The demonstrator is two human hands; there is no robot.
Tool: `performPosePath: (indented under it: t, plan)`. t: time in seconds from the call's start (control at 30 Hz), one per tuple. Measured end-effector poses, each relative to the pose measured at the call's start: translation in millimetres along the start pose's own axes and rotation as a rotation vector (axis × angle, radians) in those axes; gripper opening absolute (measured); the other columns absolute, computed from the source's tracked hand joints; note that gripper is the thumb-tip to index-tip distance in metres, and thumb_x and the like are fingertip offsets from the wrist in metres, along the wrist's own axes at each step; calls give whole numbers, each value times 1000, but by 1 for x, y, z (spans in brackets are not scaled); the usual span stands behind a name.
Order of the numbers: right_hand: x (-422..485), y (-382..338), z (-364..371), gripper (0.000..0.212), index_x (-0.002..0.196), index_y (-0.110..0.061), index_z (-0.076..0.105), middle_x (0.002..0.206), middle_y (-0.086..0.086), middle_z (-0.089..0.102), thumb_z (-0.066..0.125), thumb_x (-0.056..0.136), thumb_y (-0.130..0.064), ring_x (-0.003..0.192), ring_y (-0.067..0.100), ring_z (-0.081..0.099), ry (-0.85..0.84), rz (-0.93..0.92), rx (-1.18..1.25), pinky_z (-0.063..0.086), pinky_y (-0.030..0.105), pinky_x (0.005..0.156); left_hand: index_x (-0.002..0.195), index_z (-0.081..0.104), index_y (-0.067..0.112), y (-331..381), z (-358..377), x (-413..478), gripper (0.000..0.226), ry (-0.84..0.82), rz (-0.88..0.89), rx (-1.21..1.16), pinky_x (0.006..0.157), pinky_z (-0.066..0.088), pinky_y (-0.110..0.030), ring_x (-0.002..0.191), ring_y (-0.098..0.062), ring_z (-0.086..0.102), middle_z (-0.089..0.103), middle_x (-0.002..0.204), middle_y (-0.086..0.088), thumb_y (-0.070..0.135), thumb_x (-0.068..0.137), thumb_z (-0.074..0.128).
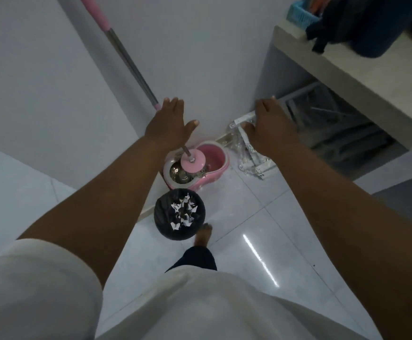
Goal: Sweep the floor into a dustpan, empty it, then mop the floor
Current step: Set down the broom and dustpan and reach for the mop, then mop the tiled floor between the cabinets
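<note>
Two empty hands: our left hand point(169, 123) and right hand point(266, 126), fingers point(175, 105) straight, loosely together. Paper scraps point(183, 212) in black bin point(162, 219); we judge sweeping done. Mop point(192, 163) stands in pink spin bucket point(218, 158); mopping remains.

A spin mop stands in its bucket point(216, 157) at the far wall. Its pole point(126, 60), pink at the top and bare steel lower down, leans up and to the left. The round pink mop head point(193, 163) sits on the perforated steel spinner basket point(178, 171) in the bucket's left half. The bucket is pink with a white rim and rests on the floor point(261, 229), glossy white tile. Just nearer than the bucket, by the left wall, stands a round bin point(162, 217) lined with a black bag, upright and open, with torn white paper scraps point(184, 212) inside.
</note>
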State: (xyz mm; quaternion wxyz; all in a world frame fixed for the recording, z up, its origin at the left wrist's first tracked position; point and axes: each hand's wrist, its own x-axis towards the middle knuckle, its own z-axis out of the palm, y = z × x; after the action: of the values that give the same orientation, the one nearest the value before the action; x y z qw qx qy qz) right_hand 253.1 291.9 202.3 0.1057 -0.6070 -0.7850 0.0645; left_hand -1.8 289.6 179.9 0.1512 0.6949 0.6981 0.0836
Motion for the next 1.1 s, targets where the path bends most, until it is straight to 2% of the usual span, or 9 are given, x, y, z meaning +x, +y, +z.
performPosePath:
  t: [0.3,0.37,0.47,0.53,0.7,0.9,0.97,1.03,1.1]
  plan:
    - [161,-60,37,67,146,6,30,150,24,36,50,98,-37,145,38,20,-88,-195,11,15,39,120,158,16,4,-78,-25,109,79,11,-189,-94,124,22,-43,154,-27,16,17,165,-16,51,101,44]
    - [192,-78,42,67,146,5,31,148,24,38,51,97,-37,145,39,21,-100,-239,20,18,41,120,151,35,5,-91,-30,126,69,15,-240,-72,117,33,-44,146,-30,34,34,158,-17,50,101,46]
    - [231,-103,52,66,144,5,33,145,23,41,51,97,-37,144,39,22,-111,-304,36,21,42,119,118,63,5,-107,-34,145,46,78,-378,-76,93,53,-42,115,-36,61,63,125,-20,45,99,52]
    - [251,-119,56,64,144,5,34,143,22,42,49,98,-37,145,39,22,-136,-334,55,20,42,119,113,63,3,-116,-36,154,39,120,-506,-155,89,53,-40,110,-37,64,65,120,-21,38,96,57]
    - [286,-152,64,63,144,5,33,143,21,43,48,99,-36,144,37,23,-170,-475,94,20,38,118,136,46,4,-128,-40,174,51,218,-664,-438,100,49,-36,124,-34,57,57,136,-18,35,98,59]
    - [302,-178,57,63,150,0,28,151,18,37,48,100,-34,145,31,25,-195,-560,232,23,34,115,120,60,14,-122,-38,185,31,318,-592,-586,69,44,-14,92,-16,62,67,108,-1,38,101,54]
    - [301,-181,55,59,147,-2,34,142,18,48,51,99,-32,134,30,43,-171,-585,320,34,30,108,117,62,12,-115,-36,187,26,295,-543,-607,77,48,-17,97,-21,65,67,104,-3,31,101,53]
    - [301,-181,53,47,135,-2,46,120,13,62,54,97,-27,106,24,60,-129,-573,439,43,16,86,114,63,13,-106,-36,188,22,249,-466,-564,84,48,-23,101,-23,65,66,100,-2,26,101,52]
    - [301,-176,51,31,121,-3,51,102,9,65,55,96,-22,83,15,59,-98,-493,541,39,4,67,118,62,13,-96,-35,190,24,196,-412,-557,91,50,-27,104,-22,65,69,109,-3,27,101,52]
